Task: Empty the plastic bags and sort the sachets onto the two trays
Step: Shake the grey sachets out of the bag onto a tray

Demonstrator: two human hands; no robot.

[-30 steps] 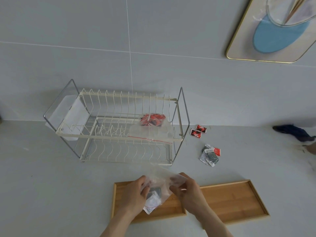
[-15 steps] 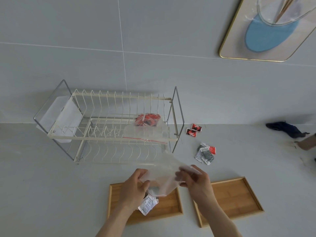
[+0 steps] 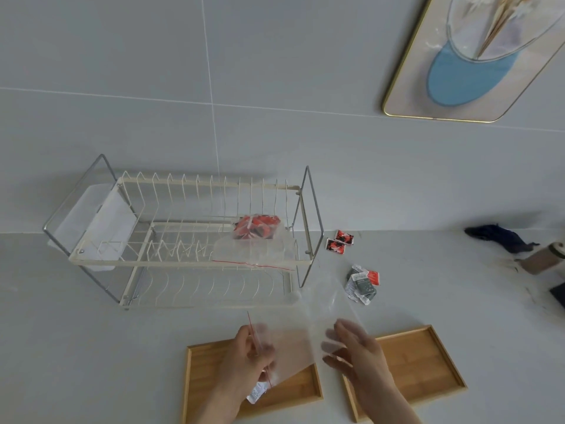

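My left hand (image 3: 247, 359) pinches the red zip edge of a clear plastic bag (image 3: 301, 328), which hangs limp and looks empty above the left wooden tray (image 3: 295, 391). A white and grey sachet (image 3: 256, 393) lies on that tray, partly hidden under my left hand. My right hand (image 3: 357, 353) is blurred, its fingers spread at the bag's right edge, over the gap beside the right wooden tray (image 3: 423, 362). A second bag of red sachets (image 3: 256, 231) rests in the dish rack (image 3: 189, 264).
Two loose red sachets (image 3: 340, 244) and a small pile of grey and white sachets (image 3: 363, 284) lie on the counter right of the rack. A dark cloth (image 3: 498, 238) and a cup (image 3: 542, 258) are at the far right. The wall stands close behind.
The bag has swung up and to the right and no longer shows sachets inside. My right hand went from pinching the bag to spread fingers. The view shifted slightly.
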